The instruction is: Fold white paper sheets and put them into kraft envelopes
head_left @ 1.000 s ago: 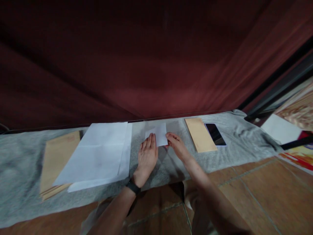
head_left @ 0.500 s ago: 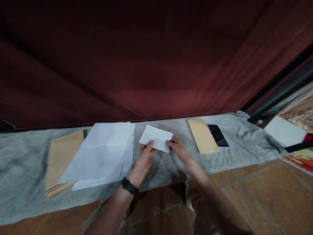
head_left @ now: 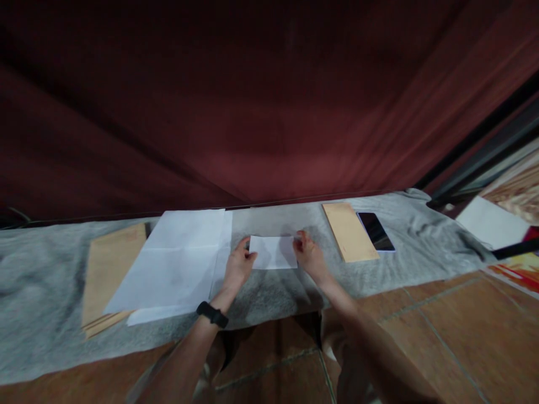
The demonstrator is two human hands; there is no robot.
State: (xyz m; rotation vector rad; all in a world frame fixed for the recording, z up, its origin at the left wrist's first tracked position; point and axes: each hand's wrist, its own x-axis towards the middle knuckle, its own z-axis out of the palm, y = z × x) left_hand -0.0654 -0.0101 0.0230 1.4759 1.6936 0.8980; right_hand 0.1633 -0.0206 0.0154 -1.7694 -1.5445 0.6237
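Note:
A small folded sheet of white paper lies level in front of me, low over the grey cloth or on it; I cannot tell which. Its left end is pinched by my left hand, which has a black band on the wrist. At the opposite end, the curled fingers of my right hand grip the paper's edge. To the left is a stack of large white sheets with a crease across the top one. Beyond my right hand lies a brown envelope.
Several brown envelopes lie partly under the white sheets at far left. A dark-screened phone sits beside the right envelope. The grey cloth covers the long surface, backed by a dark red curtain. Tiled floor shows below.
The folded paper has turned from slanted to square with me and come lower. My left hand has shifted from its front edge to its left end; my right hand stays at the right end.

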